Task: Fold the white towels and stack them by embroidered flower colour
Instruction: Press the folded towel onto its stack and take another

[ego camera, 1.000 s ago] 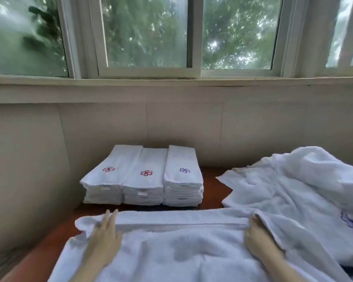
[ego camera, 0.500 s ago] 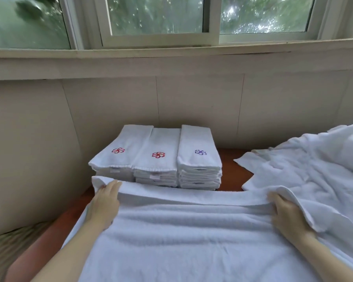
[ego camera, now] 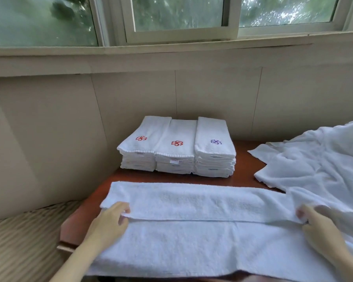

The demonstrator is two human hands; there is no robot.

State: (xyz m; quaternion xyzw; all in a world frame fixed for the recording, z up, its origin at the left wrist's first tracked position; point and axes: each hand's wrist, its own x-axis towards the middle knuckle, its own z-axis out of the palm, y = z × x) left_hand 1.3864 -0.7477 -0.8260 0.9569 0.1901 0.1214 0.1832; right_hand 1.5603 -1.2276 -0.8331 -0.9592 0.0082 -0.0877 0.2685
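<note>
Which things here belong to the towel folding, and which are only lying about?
Job: towel, its folded edge pinched by left hand and right hand; left red stack; middle red stack; purple stack; unfolded heap.

Just there: table; window; wall; striped cushion.

Under a sliding window point(ego camera: 179, 15) onto blurred green foliage: pale panelled wall point(ego camera: 212, 102), reddish-brown table point(ego camera: 84, 224) against it, striped fabric point(ego camera: 25, 241) at left, in soft daylight.
</note>
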